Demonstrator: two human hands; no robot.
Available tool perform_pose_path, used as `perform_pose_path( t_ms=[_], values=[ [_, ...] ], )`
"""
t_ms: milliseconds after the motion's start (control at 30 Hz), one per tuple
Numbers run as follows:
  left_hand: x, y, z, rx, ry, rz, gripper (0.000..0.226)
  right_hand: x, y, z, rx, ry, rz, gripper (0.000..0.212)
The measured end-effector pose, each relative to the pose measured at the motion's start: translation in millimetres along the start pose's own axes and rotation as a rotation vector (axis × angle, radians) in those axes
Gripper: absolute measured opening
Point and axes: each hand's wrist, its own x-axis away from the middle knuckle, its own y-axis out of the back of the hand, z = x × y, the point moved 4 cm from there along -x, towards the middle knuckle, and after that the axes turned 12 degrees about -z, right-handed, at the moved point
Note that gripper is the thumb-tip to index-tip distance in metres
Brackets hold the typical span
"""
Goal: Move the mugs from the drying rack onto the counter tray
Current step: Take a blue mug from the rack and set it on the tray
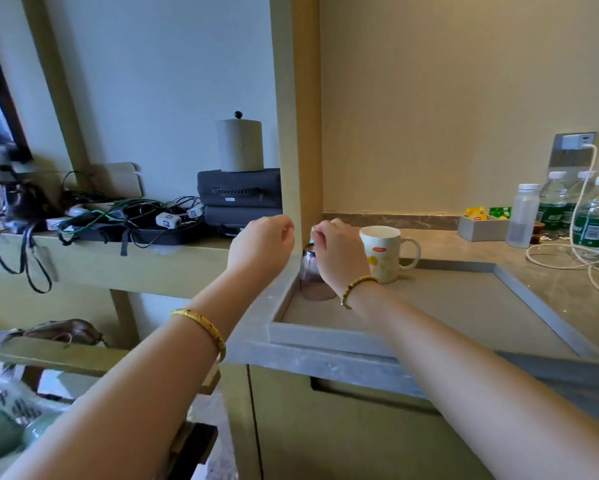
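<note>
Mug [383, 252], white w/ yellow dots, stands upright at back of grey tray [540, 308] on counter [565, 289], handle to the right. Purple glass [313, 277] sits upside down in tray's back-left corner. Right hand [339, 249] hovers over glass, fingers curled, pinching sth small. Left hand [261, 249] loosely curled, holding nothing.

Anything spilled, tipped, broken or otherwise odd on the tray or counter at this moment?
Nothing spilled or broken. The white mug stands upright at the back of the grey tray, a tinted glass beside it in the corner. One oddity: no drying rack is in view. A white cable sprawls loosely across the counter near the water bottles.
</note>
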Motion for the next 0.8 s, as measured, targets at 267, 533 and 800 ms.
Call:
perform_pose_path(
  t_ms=[267, 533, 800],
  values=[
    [83.9, 99.9, 165.2, -0.195, 0.305, 0.009, 0.026, 92.2, -75.8, 148.7, -0.268, 0.129, 0.190, 0.028],
    [180.1, 175.8, 307.9, -0.315, 0.570, -0.008, 0.023, 212.4, -173.5, 261.7, -0.388, 0.201, 0.542, 0.025],
    [258.7, 180.3, 390.5, -0.380, 0.797, 0.150, 0.033, 282.3, -236.5, 298.5, -0.422, 0.107, 1.029, 0.028]
  ],
)
